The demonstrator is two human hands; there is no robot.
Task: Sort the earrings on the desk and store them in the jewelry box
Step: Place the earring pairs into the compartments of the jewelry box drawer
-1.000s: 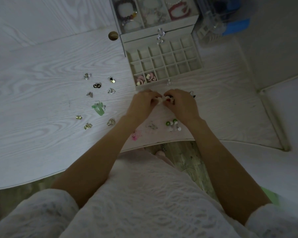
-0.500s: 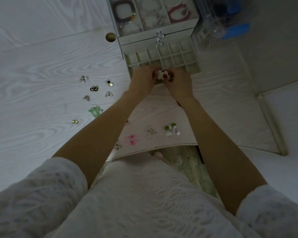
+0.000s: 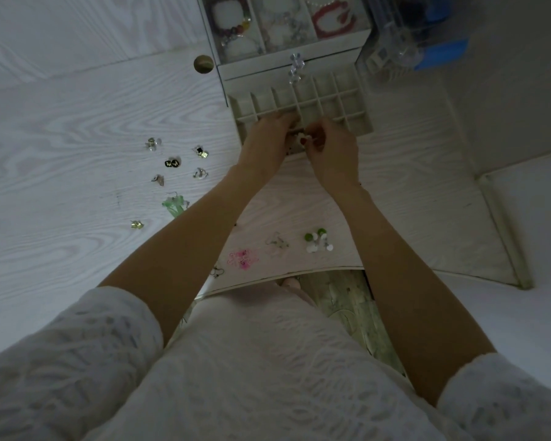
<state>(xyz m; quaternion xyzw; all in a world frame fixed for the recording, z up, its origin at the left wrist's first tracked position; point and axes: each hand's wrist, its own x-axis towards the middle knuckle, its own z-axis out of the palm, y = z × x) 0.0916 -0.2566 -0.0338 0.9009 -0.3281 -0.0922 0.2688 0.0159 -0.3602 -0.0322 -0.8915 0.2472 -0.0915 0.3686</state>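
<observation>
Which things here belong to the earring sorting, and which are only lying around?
Belong to the job:
- white earrings held by left hand and right hand
- divided drawer
- pink earrings
- green earrings
- green and white earrings

Just lying about:
- bracelets in the top tray
- blue box

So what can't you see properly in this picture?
Head view only:
- The front row of the drawer: both hands cover it.
- The white earring: the left hand and right hand hide most of it.
- The bracelets: cut off by the top edge.
- The small earrings on the desk: too small and dim.
</observation>
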